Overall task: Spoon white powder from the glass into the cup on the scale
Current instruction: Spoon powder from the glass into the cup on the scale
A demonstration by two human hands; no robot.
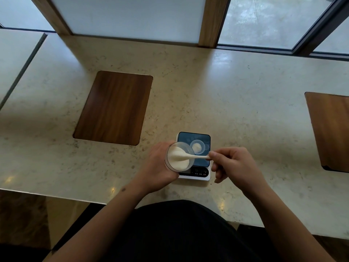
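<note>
My left hand (pixel 158 167) grips a clear glass (pixel 178 157) of white powder, lifted over the left edge of a small scale (pixel 200 175). My right hand (pixel 234 165) pinches the handle of a white spoon (pixel 196 157). The spoon's bowl lies inside the glass, heaped with powder. A small clear cup (pixel 197 147) stands on the scale's dark blue platform, just beyond the glass, with a little mound of white powder in it. The glass hides the left part of the scale's display.
The scale rests near the front edge of a pale stone counter (pixel 236 103). A dark wooden inlay (pixel 115 107) lies to the left and another wooden inlay (pixel 330 129) at the far right. Frosted windows with wooden posts stand behind the counter.
</note>
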